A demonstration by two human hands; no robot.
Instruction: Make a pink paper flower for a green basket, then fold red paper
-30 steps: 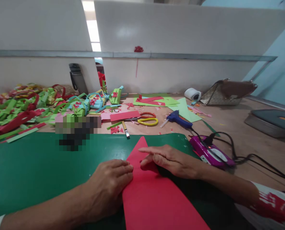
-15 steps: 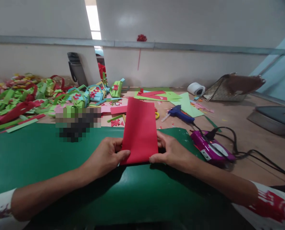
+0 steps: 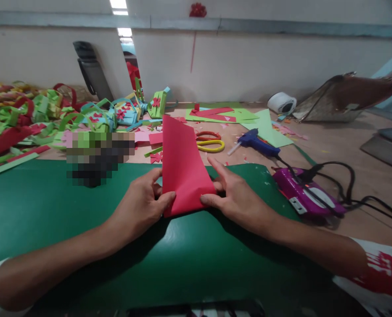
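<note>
Between my hands a folded sheet of red paper (image 3: 184, 167) stands tilted up over the green mat (image 3: 189, 259), its long part rising away from me. My left hand (image 3: 143, 198) pinches the lower left corner, thumb in front and fingers behind. At the lower right corner my right hand (image 3: 235, 196) grips the paper with its thumb in front, the index finger lifted off the edge. Fingertips behind the sheet are hidden. Scissors with yellow and red handles (image 3: 212, 144) lie just beyond the paper, their blades out of sight behind it.
A blue glue gun (image 3: 257, 143) lies right of the scissors, its cord running to a purple power strip (image 3: 309, 193). Heaped paper baskets (image 3: 50, 114) fill the left. Green sheets (image 3: 268, 127), a white roll (image 3: 281, 103), a bag (image 3: 344, 99) and a dark bottle (image 3: 95, 75) stand behind.
The view has tipped downward. The red paper now leans left and bows at its lower part, uncovering more of the scissors. My right index finger has lifted from the paper's edge.
</note>
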